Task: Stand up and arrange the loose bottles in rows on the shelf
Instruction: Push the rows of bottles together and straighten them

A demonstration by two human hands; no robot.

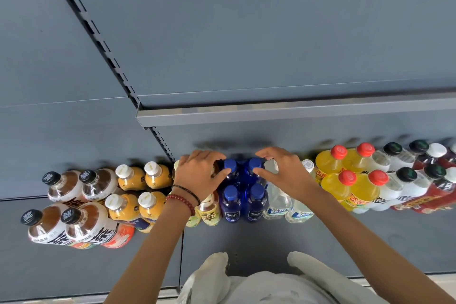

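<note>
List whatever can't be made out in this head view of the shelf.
Head view:
Tops of the yellow tea bottles: hidden under the left hand.
Caps of the clear bottles: mostly behind the right hand.
Either hand's grip on the rear blue bottles: fingers curl near the caps, contact unclear.
Rightmost bottles: cut off by the frame edge.

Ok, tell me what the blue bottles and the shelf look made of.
The blue bottles: translucent, glossy plastic by the look, light passing through the tinted walls; caps opaque matte plastic. The shelf: probably painted or coated metal, matte grey, given the folded front rail and slotted upright.
</note>
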